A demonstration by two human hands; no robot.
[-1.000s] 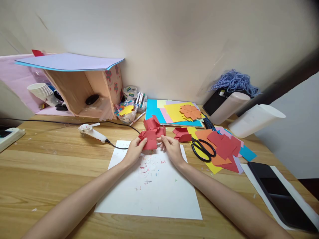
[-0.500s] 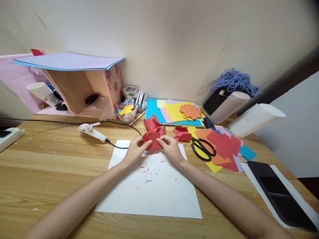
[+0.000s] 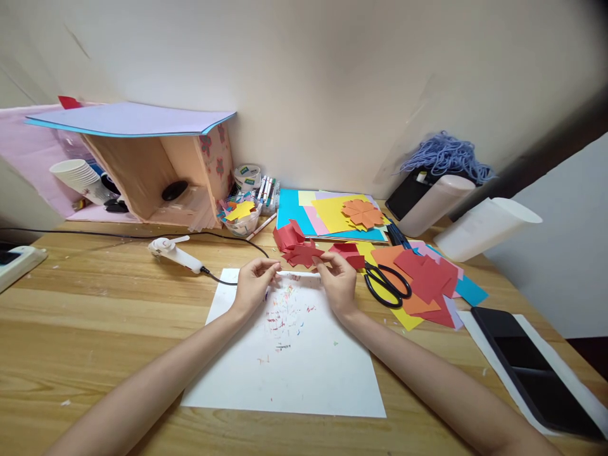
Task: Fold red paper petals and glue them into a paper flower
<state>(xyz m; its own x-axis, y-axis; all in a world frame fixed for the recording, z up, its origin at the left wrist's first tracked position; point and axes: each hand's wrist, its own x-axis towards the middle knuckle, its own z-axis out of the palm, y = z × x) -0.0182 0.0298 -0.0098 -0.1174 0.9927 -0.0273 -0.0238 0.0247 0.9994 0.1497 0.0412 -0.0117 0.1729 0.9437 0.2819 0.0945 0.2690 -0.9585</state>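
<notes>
A folded red paper piece (image 3: 303, 255) is pinched by its right end between the thumb and fingers of my right hand (image 3: 339, 278). My left hand (image 3: 255, 284) is just left of that piece and apart from it. Its thumb and forefinger are drawn together, with nothing visible between them. Another red folded paper (image 3: 287, 234) shows directly behind the held one; whether they touch I cannot tell. A third folded red paper (image 3: 349, 253) lies beyond my right hand, partly hidden by it. Below both hands is a white sheet (image 3: 285, 380) with coloured marks.
Black-handled scissors (image 3: 387, 285) rest on coloured paper sheets (image 3: 427, 272) at right. A white glue gun (image 3: 175, 253) with a black cord lies left. Behind are a cardboard box (image 3: 161, 171), a tub of paper scraps (image 3: 241, 218) and an orange paper flower (image 3: 363, 213). A phone (image 3: 532, 367) lies front right.
My left hand has let go of the folded red paper and drawn slightly left. My right hand still holds the piece, now tilted and turned flatter.
</notes>
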